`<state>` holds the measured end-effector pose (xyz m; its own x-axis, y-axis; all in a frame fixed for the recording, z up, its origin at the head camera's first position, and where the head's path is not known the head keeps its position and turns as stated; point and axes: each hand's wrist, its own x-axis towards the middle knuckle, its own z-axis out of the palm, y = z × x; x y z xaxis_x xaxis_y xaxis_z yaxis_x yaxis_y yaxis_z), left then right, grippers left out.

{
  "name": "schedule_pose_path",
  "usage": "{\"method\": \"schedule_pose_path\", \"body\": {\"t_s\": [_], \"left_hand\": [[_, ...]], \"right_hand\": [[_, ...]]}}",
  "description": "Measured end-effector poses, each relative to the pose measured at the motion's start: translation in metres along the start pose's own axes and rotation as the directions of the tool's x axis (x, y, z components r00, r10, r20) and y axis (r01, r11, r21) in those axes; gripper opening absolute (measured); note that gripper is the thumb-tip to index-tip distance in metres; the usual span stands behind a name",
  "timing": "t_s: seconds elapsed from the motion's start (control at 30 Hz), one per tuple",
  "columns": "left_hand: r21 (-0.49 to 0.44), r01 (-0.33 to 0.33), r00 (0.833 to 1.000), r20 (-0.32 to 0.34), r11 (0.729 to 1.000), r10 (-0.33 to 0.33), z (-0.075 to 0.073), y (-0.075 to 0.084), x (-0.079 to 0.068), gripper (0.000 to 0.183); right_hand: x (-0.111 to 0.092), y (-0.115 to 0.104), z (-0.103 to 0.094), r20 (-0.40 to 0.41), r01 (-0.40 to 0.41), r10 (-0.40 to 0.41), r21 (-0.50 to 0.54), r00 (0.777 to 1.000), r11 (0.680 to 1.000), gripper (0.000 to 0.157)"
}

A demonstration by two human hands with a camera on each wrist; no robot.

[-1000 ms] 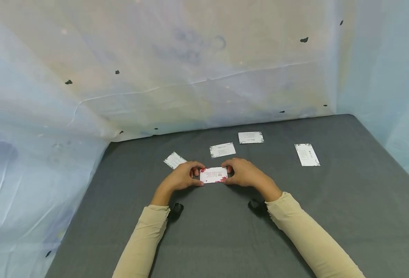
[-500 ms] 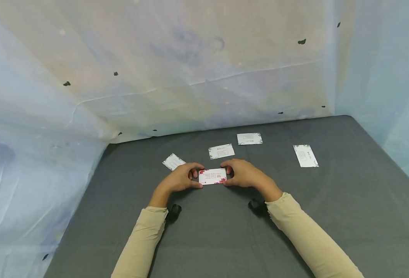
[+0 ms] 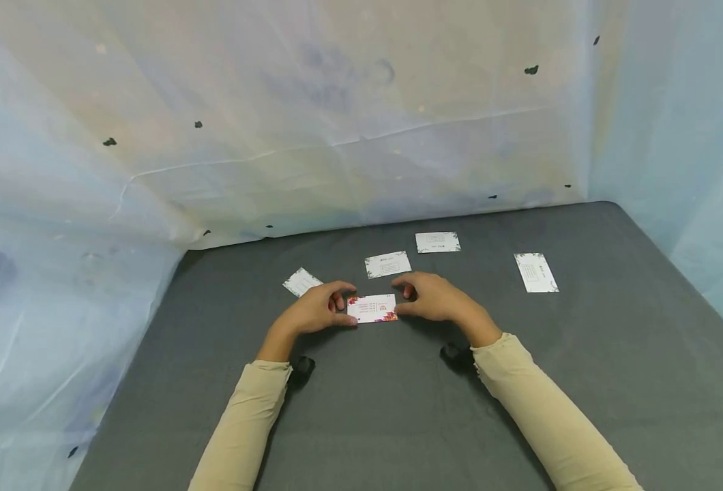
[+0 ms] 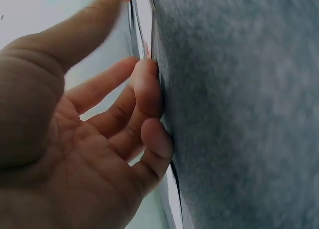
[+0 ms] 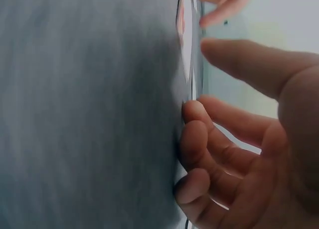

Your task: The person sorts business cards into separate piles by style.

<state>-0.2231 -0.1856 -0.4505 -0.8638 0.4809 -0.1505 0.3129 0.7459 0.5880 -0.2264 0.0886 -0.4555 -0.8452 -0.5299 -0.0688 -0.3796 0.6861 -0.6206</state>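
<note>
A white card with red and pink floral corners (image 3: pixel 371 309) lies on the grey cloth between the two hands. At its left end is my left hand (image 3: pixel 309 308), with the thumb tip at the near corner and the index finger by the far corner. In the left wrist view, the left hand's curled lower fingers (image 4: pixel 149 87) rest on the cloth beside the card. My right hand (image 3: pixel 438 298) is just off the card's right end, thumb and index finger spread apart. The right wrist view shows its thumb (image 5: pixel 239 59) raised and lower fingers (image 5: pixel 193 139) on the cloth.
Several white cards with dark leafy corners lie around: one partly behind the left hand (image 3: pixel 301 281), one beyond the floral card (image 3: pixel 388 264), one farther back (image 3: pixel 438 242), one at right (image 3: pixel 536 273). Pale patterned fabric (image 3: pixel 337 164) walls the grey table's (image 3: pixel 386 409) back and sides.
My right hand has drawn slightly away from the card's right end, its thumb and index finger parting from the corners. The left hand stays at the left end; the whole view shifts a little.
</note>
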Motion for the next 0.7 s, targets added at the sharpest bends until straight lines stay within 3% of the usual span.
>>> {"method": "schedule_pose_path", "body": {"t_s": [0.2, 0.4, 0.53, 0.7], "left_hand": [[0.03, 0.001, 0.999, -0.037, 1.0, 0.0, -0.003, 0.001, 0.002, 0.045], [0.071, 0.009, 0.992, -0.126, 0.997, 0.0, 0.0, 0.004, 0.011, 0.038], [0.111, 0.009, 0.984, -0.178, 0.994, 0.011, -0.001, 0.007, 0.025, 0.036], [0.118, 0.039, 0.986, -0.166, 0.992, -0.019, -0.003, 0.005, 0.042, 0.036]], "right_hand": [[0.005, 0.023, -0.011, -0.04, -0.02, 0.023, 0.087, 0.999, 0.996, 0.049], [0.013, 0.041, -0.013, -0.06, -0.011, 0.024, 0.209, 0.998, 0.978, 0.047], [0.02, 0.042, -0.017, -0.083, -0.025, 0.037, 0.146, 0.996, 0.989, 0.046], [0.034, 0.04, -0.02, -0.06, -0.038, 0.043, 0.078, 0.997, 0.996, 0.047]]}}
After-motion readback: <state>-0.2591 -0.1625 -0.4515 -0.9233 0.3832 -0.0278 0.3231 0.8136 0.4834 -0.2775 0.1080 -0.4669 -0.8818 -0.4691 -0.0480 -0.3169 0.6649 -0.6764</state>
